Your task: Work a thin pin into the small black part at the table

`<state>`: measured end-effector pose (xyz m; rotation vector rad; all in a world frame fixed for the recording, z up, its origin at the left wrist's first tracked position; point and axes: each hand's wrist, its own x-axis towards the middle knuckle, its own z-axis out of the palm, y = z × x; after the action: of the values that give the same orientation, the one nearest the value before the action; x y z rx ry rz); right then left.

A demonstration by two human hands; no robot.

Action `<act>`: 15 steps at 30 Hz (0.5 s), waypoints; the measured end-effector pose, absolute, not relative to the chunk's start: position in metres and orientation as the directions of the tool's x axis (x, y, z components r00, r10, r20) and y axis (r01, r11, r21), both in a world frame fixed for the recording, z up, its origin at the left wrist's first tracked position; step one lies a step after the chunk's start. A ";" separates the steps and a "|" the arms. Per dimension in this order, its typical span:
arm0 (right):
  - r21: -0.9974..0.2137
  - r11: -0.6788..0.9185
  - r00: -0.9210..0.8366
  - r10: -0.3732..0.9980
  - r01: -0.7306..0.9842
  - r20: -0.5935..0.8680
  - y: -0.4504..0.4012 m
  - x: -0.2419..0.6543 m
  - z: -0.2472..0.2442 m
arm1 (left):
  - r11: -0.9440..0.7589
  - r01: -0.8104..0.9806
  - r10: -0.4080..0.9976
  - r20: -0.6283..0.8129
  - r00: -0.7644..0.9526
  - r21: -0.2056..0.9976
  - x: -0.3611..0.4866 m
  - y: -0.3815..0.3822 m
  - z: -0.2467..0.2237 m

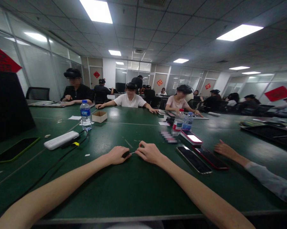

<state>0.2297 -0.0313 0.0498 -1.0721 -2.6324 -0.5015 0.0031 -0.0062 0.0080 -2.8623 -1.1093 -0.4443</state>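
Over the green table (143, 194), my left hand (116, 155) is closed around a small black object (125, 154) whose kind I cannot make out. A thin pale piece (132, 153) sticks out of it to the right. The fingertips of my right hand (148, 153) are pinched together at the far end of that piece. Both hands are close to each other near the middle of the table, with only a narrow gap between them.
To the left are a white power bank (62, 140), a water bottle (86, 116), a small box (99, 116) and a green-edged phone (14, 150). On the right are two bottles, several phones (194, 159) and another person's hand (226, 149). People sit across the table.
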 end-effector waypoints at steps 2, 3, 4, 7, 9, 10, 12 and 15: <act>0.215 0.663 -0.687 0.621 0.717 0.378 -0.030 0.229 0.048 | -0.741 0.669 0.656 0.277 0.702 0.060 0.003 -0.006 0.007; 0.213 0.663 -0.686 0.617 0.717 0.387 -0.030 0.229 0.048 | -0.741 0.669 0.656 0.275 0.702 0.058 0.003 -0.006 0.007; 0.212 0.665 -0.685 0.613 0.717 0.394 -0.030 0.229 0.047 | -0.740 0.670 0.657 0.274 0.702 0.058 0.003 -0.006 0.007; 0.207 0.669 -0.684 0.602 0.714 0.412 -0.029 0.229 0.046 | -0.734 0.676 0.666 0.269 0.696 0.066 0.003 -0.006 0.008; 0.197 0.676 -0.684 0.597 0.710 0.418 -0.029 0.230 0.046 | -0.730 0.680 0.671 0.263 0.693 0.071 0.003 -0.007 0.009; 0.191 0.680 -0.685 0.595 0.708 0.420 -0.029 0.230 0.046 | -0.729 0.681 0.673 0.260 0.693 0.072 0.003 -0.008 0.009; 0.182 0.684 -0.684 0.593 0.707 0.425 -0.028 0.230 0.045 | -0.728 0.682 0.674 0.253 0.694 0.072 0.003 -0.008 0.010; 0.176 0.684 -0.679 0.593 0.708 0.433 -0.028 0.230 0.045 | -0.724 0.686 0.681 0.240 0.692 0.076 0.004 -0.009 0.012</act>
<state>0.2297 -0.0282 0.0449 -1.0239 -2.5556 -0.4734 0.0036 -0.0089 0.0116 -2.8718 -1.1592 -0.3943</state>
